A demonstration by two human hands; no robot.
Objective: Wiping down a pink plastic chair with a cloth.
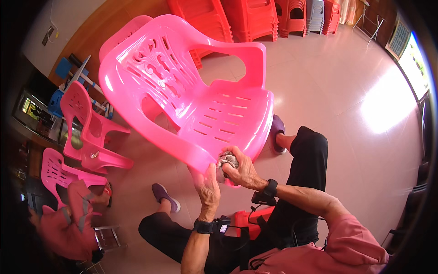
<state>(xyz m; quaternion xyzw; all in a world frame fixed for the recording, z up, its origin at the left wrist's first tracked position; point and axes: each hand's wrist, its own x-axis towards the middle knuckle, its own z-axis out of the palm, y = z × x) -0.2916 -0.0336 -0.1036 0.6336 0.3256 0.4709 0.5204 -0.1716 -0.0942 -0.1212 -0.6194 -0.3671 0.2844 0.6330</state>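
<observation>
A glossy pink plastic armchair (pixel 219 109) with a slotted seat and patterned back stands tilted before me. My left hand (pixel 208 189) is at the front end of its near armrest, its thumb up and its other fingers mostly hidden under the plastic. In my right hand (pixel 244 171) is a crumpled greyish cloth (pixel 226 160), closed in the fingers and pressed against the chair's front corner beside the left thumb. Both wrists wear black bands with small devices.
Two more pink chairs (pixel 86 121) (pixel 57 171) stand at the left, with a person in a pink top (pixel 68 228) near them. Stacks of red stools (pixel 251 20) line the far wall. A red stool (pixel 253 219) is under me. My purple shoes (pixel 165 196) rest on the tiled floor.
</observation>
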